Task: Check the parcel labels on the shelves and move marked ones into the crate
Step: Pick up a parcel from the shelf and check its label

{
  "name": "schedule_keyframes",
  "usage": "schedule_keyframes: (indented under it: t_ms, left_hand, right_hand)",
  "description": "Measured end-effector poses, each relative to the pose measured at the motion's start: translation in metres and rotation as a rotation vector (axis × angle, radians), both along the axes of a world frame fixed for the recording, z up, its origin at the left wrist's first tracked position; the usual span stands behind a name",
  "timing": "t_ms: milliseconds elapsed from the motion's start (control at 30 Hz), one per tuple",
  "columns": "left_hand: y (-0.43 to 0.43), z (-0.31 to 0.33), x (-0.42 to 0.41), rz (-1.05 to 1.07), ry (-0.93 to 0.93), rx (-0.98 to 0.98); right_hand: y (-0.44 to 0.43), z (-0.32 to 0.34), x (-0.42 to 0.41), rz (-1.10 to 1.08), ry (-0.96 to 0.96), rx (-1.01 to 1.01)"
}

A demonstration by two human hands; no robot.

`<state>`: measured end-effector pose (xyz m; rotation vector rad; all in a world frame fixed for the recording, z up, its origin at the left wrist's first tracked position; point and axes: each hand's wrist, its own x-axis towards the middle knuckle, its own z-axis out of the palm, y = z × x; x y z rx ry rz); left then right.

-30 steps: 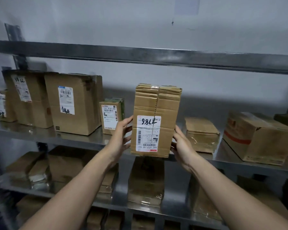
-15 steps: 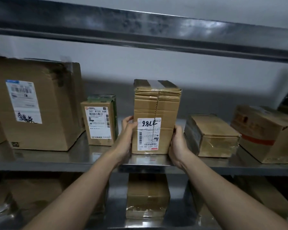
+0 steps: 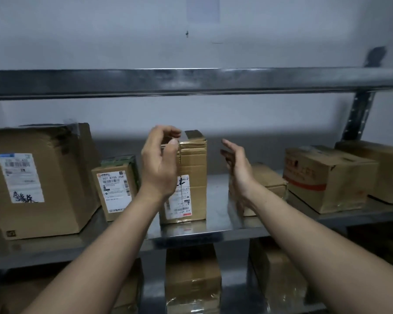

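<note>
1. Head view: a second ago both hands clasped the tall parcel [image 3: 192,168] by its sides, just off the shelf [image 3: 218,225]. Now it stands upright on that shelf near the front edge, and neither hand grips it.
2. The left hand [image 3: 160,164] is raised in front of the parcel's upper left corner with its fingers loosely curled and holding nothing. Whether the thumb tip brushes the carton's top edge cannot be told.
3. The right hand [image 3: 236,164] has drawn away to the right. Its fingers are straight and spread, and there is a clear gap between it and the parcel.
4. The parcel's label [image 3: 179,207] faces the camera upside down. A dark handwritten mark on its upper part is partly covered by the left wrist.
5. The neighbours have not moved: the small parcel [image 3: 115,189] stands just to the left and the large box [image 3: 36,177] stands further left, with handwriting on its own label. The low box [image 3: 270,177] sits behind the right hand.
6. Setting the parcel down suggests that the check on it is finished and that it was left on the shelf, not carried off. No crate is in view, so that reading stays a guess. The next label to check is probably one of the neighbours.
</note>
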<state>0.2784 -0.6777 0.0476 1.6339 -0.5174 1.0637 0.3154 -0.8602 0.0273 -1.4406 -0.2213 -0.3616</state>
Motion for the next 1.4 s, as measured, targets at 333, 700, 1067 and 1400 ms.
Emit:
schedule_keyframes:
  t_ms: [333,700,1067,1400]
  left_hand:
    - [-0.156,-0.045,0.051,-0.153,0.514,0.201]
    - [-0.217,-0.084,0.011,-0.243,0.951,-0.344]
    - [-0.191,-0.067,-0.082,-0.353,0.838,-0.412]
    - [-0.24,-0.039,-0.159,-0.385,0.828,-0.34]
  right_hand:
    - [-0.163,-0.034,0.031,-0.162,0.114,-0.251]
    - [-0.214,-0.068,0.015,0.14,0.343,-0.229]
    - [-0.21,-0.054,-0.095,0.128,0.161,-0.139]
    - [-0.252,-0.031,-0.161,0.123,0.095,-0.196]
